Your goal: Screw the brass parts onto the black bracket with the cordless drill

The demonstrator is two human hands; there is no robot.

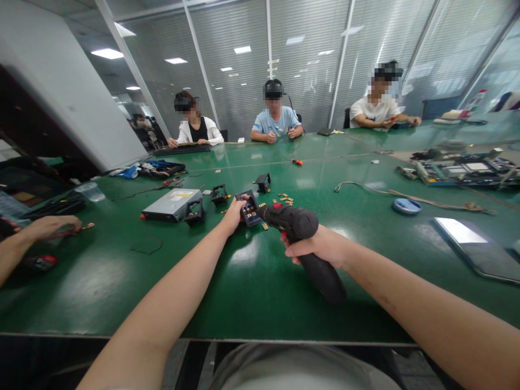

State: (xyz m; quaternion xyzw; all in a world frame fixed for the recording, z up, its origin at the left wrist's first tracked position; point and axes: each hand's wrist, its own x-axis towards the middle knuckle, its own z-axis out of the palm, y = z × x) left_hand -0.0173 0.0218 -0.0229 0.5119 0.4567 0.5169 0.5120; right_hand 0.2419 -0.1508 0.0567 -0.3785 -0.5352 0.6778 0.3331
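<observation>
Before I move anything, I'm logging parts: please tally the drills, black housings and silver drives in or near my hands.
Drill: 1, in the right hand
Black housings: 4, one in the left hand
Silver drive: 1
Total: 6
</observation>
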